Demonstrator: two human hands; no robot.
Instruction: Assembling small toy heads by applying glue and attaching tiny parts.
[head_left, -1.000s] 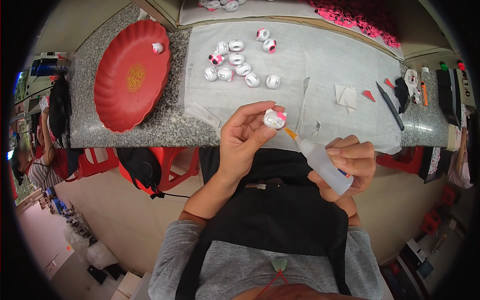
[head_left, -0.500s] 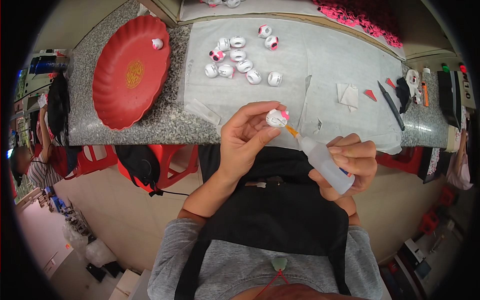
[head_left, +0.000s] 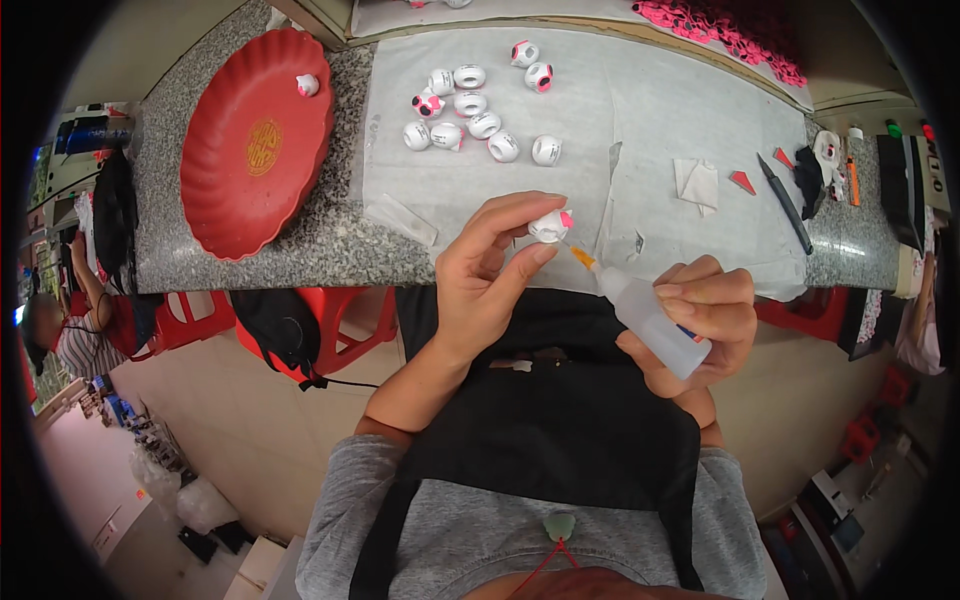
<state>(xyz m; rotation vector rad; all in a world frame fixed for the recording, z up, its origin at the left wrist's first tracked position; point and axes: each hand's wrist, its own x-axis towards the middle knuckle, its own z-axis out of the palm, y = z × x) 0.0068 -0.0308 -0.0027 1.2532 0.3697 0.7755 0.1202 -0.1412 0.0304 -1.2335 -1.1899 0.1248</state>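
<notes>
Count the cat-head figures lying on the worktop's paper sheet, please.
11 cat-head figures: eight clustered at left, one just right of these, two toward the back. The left hand may hide others.

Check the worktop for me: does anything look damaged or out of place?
The white sheet looks creased and possibly torn, right of the left hand. One white piece sits alone in the red tray, apart from the other pieces.

Room runs between the beads (head_left: 484, 125) and the cloth (head_left: 696, 186) toward the worktop's (head_left: 340, 225) back edge; a red tray (head_left: 225, 130) obstructs the left end, the bottle (head_left: 640, 312) the front.
</notes>
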